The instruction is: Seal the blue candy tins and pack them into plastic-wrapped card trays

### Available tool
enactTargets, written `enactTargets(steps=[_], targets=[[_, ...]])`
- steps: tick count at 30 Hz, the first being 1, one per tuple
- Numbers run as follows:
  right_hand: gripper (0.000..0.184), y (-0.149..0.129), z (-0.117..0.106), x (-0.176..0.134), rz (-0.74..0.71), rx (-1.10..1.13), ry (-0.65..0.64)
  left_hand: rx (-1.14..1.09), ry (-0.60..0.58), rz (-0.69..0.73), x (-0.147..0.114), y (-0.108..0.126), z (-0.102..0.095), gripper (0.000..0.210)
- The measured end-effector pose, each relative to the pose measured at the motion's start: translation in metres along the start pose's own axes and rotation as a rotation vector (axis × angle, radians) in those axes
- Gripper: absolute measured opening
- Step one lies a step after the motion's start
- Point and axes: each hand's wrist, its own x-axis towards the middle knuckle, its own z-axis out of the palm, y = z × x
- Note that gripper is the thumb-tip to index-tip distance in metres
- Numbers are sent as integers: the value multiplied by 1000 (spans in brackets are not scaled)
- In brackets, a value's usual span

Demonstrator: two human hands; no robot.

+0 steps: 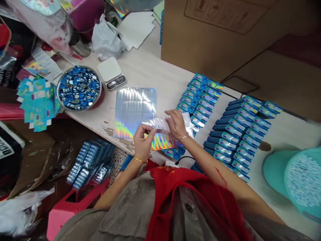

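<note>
A shiny holographic sticker sheet (164, 142) is held tilted near the table edge, its lower part showing rainbow colours. My left hand (144, 140) is closed, thumb and forefinger pinching at the sheet's left side. From the right, my right hand (177, 125) bends its fingers over the sheet and grips it; the fingertips are partly hidden. A narrow silvery strip runs between the two hands, and whether it is separate from the sheet I cannot tell. Just beyond my left hand, another holographic sheet (135, 103) lies flat on the table.
Rows of blue packs (198, 97) stand at right, with more rows (238, 134) beyond. A teal bucket (278, 167) holds small pale pieces. Left are a metal bowl (97, 97) of blue caps, a white scale (109, 70) and flattened cartons (38, 100). Large cardboard boxes (200, 43) bound the back.
</note>
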Motion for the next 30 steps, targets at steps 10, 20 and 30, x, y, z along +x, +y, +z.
enactTargets(steps=[10, 20, 30], targets=[[36, 2, -70, -117, 677, 497, 277, -362, -389, -494, -27, -17, 114, 32], [35, 27, -49, -110, 613, 409, 122, -27, -457, -272, -3, -62, 96, 25], [47, 55, -68, -110, 765, 540, 205, 179, -363, 38, -3, -39, 128, 15]])
